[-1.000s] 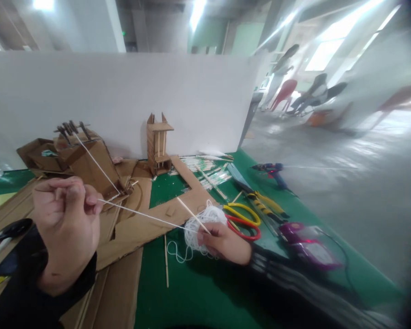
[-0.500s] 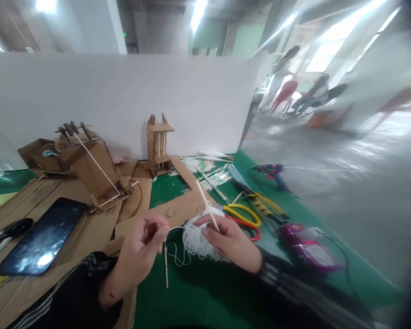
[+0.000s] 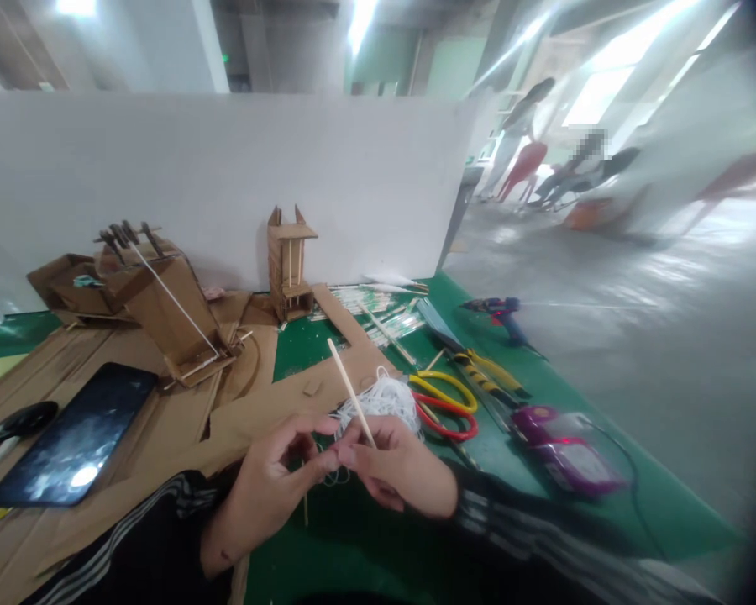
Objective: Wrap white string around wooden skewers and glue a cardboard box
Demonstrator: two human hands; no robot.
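Observation:
My right hand (image 3: 394,462) pinches a thin wooden stick (image 3: 346,382), which points up and to the left. Its fingertips meet those of my left hand (image 3: 283,475), whose thumb and fingers are bent toward each other; whatever they pinch is too small to make out. Behind both hands lies a tangled heap of white string (image 3: 391,399), with loose loops under the fingers. A second thin stick (image 3: 306,508) lies on the green table below my left hand.
Left are a phone (image 3: 76,437), cardboard sheets and a cardboard structure (image 3: 173,311). A small cardboard tower (image 3: 288,269) stands behind, near loose sticks. Rightward are scissors with yellow handles (image 3: 447,391), red handles (image 3: 450,427), a purple device (image 3: 570,454) and a glue gun (image 3: 501,315).
My right hand has moved left, carrying the stick, and my left hand has shifted right. Their fingertips, apart before, now meet. More of the string heap shows.

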